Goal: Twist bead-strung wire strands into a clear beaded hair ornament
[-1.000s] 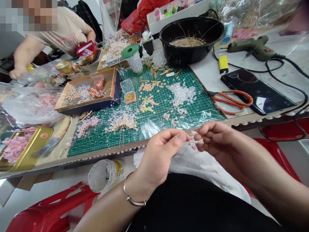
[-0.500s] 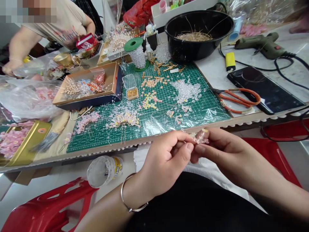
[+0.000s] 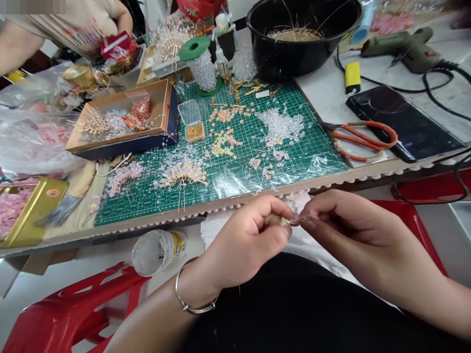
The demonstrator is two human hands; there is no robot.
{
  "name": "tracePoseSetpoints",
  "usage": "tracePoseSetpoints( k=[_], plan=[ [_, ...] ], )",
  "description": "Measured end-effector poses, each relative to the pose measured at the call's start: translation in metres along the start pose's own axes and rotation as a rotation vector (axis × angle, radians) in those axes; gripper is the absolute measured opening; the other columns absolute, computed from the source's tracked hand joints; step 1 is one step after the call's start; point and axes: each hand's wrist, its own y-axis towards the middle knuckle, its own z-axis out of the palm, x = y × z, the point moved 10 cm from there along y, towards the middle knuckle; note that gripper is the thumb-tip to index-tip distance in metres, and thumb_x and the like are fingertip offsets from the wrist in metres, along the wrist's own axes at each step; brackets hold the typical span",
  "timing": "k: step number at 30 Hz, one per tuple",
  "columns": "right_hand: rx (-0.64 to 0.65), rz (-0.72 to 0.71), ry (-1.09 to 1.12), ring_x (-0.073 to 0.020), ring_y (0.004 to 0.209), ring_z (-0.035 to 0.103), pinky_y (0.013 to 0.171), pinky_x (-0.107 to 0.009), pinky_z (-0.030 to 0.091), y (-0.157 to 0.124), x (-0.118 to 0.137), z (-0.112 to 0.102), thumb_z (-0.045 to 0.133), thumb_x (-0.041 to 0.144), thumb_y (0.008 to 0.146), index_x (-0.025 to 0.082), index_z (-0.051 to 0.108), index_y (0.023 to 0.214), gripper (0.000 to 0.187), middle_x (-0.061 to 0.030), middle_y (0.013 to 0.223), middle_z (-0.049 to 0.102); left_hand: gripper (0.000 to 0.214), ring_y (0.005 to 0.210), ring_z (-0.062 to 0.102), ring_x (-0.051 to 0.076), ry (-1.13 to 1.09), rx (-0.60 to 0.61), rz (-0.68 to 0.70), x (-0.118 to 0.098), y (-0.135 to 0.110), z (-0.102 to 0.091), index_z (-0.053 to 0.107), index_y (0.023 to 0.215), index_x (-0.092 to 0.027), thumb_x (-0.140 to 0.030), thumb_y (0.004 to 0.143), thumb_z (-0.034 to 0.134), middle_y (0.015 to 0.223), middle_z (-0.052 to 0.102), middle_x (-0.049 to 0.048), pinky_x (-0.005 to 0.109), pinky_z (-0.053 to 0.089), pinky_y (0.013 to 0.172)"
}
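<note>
The left hand and right hand pinch a small beaded sprig (both grips narrow, holding it) just off the cutting mat.

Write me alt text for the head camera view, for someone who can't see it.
A left hand and a right hand pinch a small beaded piece between them, just off the edge of a green cutting mat. The mat is strewn with clear and pastel beads; orange-handled scissors lie beside it.
</note>
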Motion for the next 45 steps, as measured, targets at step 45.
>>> tracePoseSetpoints(
  k=[45],
  plan=[
    [-0.129,-0.615,-0.390,-0.0199,0.060,0.060,0.056,-0.033,0.051,-0.020,0.028,-0.007,0.067,0.002,0.082,0.036,0.063,0.137,0.065,-0.0006,0.072,0.069,0.023,0.051,0.026,0.007,-0.315,-0.105,0.000,0.002,0.013,-0.004,0.062,0.077,-0.016,-0.034,0.090,0.068,0.055,0.033,-0.0079,0.025,0.019,0.050]
  ],
)
